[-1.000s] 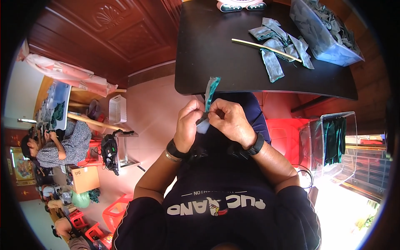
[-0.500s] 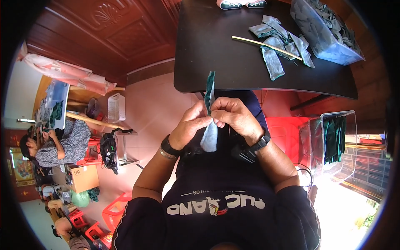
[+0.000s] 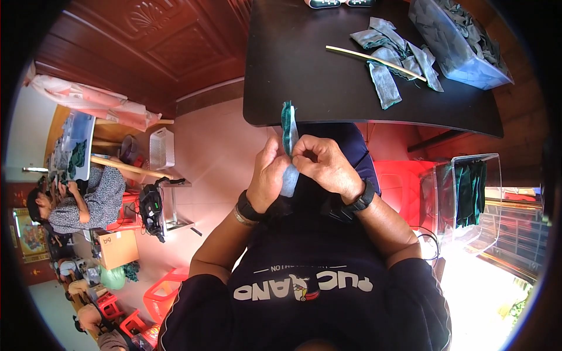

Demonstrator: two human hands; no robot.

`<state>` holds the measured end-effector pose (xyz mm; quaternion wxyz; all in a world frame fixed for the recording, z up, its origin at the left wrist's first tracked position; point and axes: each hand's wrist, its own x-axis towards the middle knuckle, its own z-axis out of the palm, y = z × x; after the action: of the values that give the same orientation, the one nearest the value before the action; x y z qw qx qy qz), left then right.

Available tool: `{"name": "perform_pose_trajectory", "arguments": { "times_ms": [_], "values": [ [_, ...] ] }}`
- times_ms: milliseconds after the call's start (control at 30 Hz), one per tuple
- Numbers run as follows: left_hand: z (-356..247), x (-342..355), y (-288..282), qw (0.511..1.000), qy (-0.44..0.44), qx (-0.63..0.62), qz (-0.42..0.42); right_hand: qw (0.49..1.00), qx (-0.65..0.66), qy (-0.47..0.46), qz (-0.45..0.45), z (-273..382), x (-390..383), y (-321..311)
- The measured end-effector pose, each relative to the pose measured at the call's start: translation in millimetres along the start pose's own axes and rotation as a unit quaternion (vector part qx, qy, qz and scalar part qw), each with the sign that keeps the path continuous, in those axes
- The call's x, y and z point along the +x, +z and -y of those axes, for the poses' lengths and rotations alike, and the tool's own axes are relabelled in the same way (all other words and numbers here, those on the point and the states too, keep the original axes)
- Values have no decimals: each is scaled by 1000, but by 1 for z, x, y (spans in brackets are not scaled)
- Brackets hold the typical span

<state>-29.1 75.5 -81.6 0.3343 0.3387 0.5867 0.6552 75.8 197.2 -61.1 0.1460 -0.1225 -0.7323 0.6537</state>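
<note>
Pinching: left hand (image 3: 266, 178) and right hand (image 3: 328, 167) meet at the middle of a fabric strip (image 3: 287, 126), tips almost touching.
Left hand: thumb and fingers clamped on the strip from its left side.
Right hand: thumb and forefinger together on the strip, curled into a loop.
Strip location: held up in front of the dark shirt (image 3: 287, 243); green end points away, crossing the near edge of the worktop (image 3: 298, 76) in view; pale end hangs below the hands.
Step in hand: looks like two-handed fingertip work at mid-strip; exact action hidden by the fingers.
Next move: would call for one pinch to anchor while the other shifts, judging by the grip.
Loose strips (image 3: 384, 88): heaped on the worktop, grey-green, well apart from the hands.
Stick (image 3: 354, 55): pale, thin, lying across the heap.
Clear bin (image 3: 489, 81): right of the heap, full of grey-green pieces.
Clear box (image 3: 493, 205): right of the person, beside a red chair (image 3: 401, 187); dark green strips (image 3: 468, 193) hang at it, inside or over unclear.
</note>
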Motion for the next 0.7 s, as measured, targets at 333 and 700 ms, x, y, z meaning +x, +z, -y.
{"name": "perform_pose_trajectory", "arguments": {
  "times_ms": [333,700],
  "values": [
    [0,-9,-5,995,-57,-81,-25,997,-51,-41,-42,-1,-3,12],
    [3,-5,-8,940,-138,-311,13,970,-155,-133,-129,-6,-2,13]
  ]
}}
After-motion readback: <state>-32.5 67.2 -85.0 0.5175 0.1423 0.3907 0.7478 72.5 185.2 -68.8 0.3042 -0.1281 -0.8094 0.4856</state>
